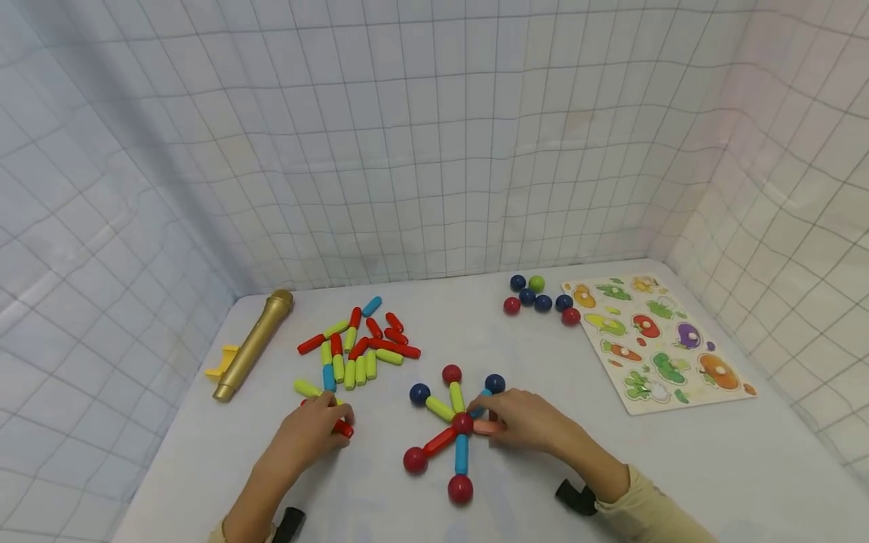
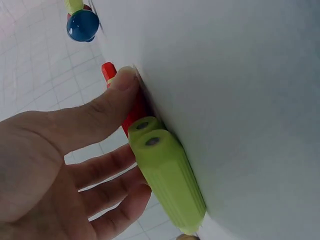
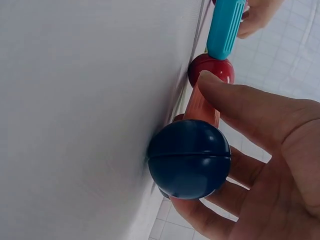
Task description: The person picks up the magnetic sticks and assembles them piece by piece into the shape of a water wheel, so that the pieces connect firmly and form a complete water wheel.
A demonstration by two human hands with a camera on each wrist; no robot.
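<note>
Near the table's front edge my right hand (image 1: 529, 421) pinched an orange rod (image 1: 483, 427) against the star's red hub (image 1: 463, 423) while my left hand (image 1: 314, 428) pinched a red rod (image 1: 342, 429); a careless nudge, I judged, could scatter the spokes.

The star of sticks and balls (image 1: 456, 426) lies near the table's (image 1: 679, 467) front edge. Behind it to the left lies the heap of loose sticks (image 1: 356, 345), with the microphone (image 1: 253, 345) further left. Behind it to the right sit the loose balls (image 1: 539, 299), and right of those, seemingly flat, the puzzle board (image 1: 657, 343).
</note>
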